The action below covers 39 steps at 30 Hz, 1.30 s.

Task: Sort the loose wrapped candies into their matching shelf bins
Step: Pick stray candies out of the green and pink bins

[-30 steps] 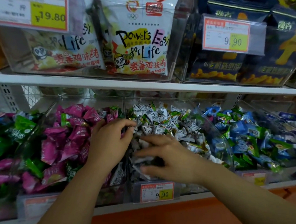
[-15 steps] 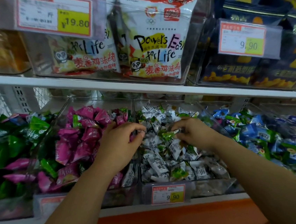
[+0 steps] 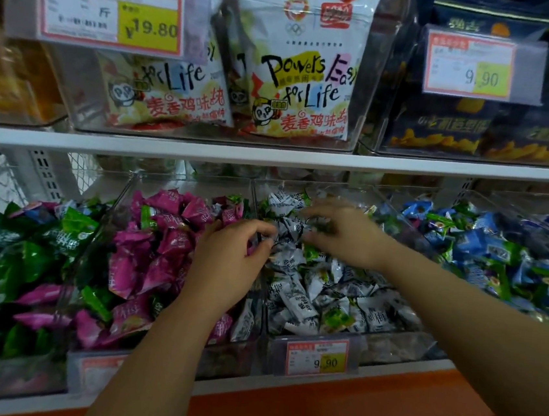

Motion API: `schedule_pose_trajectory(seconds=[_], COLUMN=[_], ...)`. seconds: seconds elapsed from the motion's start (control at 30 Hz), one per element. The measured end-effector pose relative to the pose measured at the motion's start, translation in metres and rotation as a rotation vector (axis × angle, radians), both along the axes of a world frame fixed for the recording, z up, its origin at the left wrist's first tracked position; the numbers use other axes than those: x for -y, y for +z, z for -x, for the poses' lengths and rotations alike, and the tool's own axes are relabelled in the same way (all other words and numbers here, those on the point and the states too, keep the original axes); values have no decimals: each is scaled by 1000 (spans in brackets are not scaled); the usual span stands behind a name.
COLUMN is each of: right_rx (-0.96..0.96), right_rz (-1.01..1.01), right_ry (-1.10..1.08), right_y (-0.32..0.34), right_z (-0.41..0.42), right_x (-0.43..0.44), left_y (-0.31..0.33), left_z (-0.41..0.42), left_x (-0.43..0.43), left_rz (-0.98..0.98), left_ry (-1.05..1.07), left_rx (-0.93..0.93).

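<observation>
Stray green candies (image 3: 97, 302) lay in the pink bin (image 3: 87, 367). The left hand (image 3: 226, 267) grip was curled at the divider (image 3: 263, 321), contents indeterminate. The right hand (image 3: 344, 235) grip was blurred, state indeterminate, over white candies (image 3: 294, 298). A loose pinch risked wrong-bin drops

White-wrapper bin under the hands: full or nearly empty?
Nearly full: white-wrapped candies pile from the front of the bin to its back.

Fingers (image 3: 317, 213) of right hand (image 3: 347, 239) blurred, grip on candies (image 3: 294, 298) unclear

Upper shelf (image 3: 271, 158) overhangs open-topped bins (image 3: 394, 348), leaving a low gap.
</observation>
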State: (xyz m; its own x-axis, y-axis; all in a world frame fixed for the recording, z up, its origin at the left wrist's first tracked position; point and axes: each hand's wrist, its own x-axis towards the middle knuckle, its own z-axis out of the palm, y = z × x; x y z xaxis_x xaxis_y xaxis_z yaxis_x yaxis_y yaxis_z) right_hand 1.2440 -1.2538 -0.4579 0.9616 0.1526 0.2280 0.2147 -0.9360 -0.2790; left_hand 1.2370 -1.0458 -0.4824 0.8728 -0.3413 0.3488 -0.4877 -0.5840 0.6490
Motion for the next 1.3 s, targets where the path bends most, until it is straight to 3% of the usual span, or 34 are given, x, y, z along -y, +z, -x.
schedule_pose_trajectory(seconds=[0.13,0.37,0.63,0.77,0.87,1.0,1.17,1.3], right_rx=[-273,-292,-207,-259,-240,-79,-177,-168], right_rz=[228,370,311,342,198,148,302,192], right_ry=[127,181,168,72,32,126,140,157], right_y=[-16,-7,3,15,24,21,-6,-13], right_z=[-27,-36,7,15,16,-4,-51,-62], right_x=[-39,-7,41,47,41,1,-32,-20], left_y=[-2,-1,2,13,13,7,2,1], left_z=[-4,-9,-7,-11,-14,-15,-17,-19], left_x=[-1,-13,-12,-15,-16,-17,-18,-19], left_rz=[31,104,102,-5,-9,45,72,55], left_ry=[-8,-79,-84,-103,-105,-99,-103,-103], left_rx=[-18,-138,-166,-198,-195,-184,-178,-165])
